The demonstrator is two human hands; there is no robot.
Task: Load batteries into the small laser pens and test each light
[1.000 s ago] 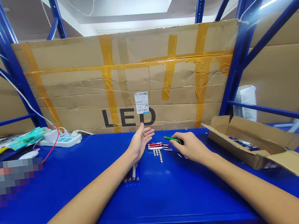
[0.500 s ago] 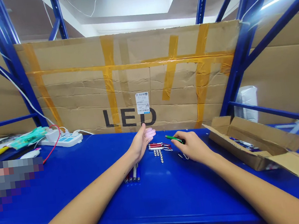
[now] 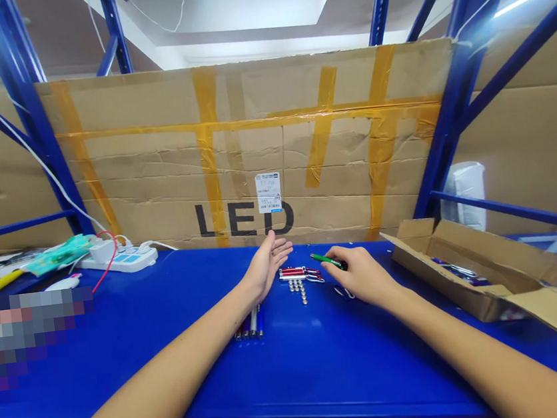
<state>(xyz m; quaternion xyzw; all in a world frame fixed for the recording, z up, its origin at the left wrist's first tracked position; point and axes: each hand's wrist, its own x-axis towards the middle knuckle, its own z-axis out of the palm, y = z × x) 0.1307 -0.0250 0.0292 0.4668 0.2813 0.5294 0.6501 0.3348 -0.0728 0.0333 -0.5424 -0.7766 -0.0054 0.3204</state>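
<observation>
My right hand is closed round a small green pen-shaped torch, its tip pointing left at my left palm. My left hand is held open, palm facing right, fingers stretched out, just above the blue table. Between the hands lie a few red pen torches with keyrings and a short double row of several small silver button cells. More pen torches lie partly hidden under my left wrist. A metal clip lies by my right hand.
An open cardboard box with more items stands at the right. A large taped cardboard sheet marked LED closes the back. A white power strip, cables and a white mouse sit at far left. Blue rack posts flank both sides.
Both hands hold nearly the same pose; the view has drifted slightly. At half a second ago a pale glow showed on my left palm; it is not visible now.
</observation>
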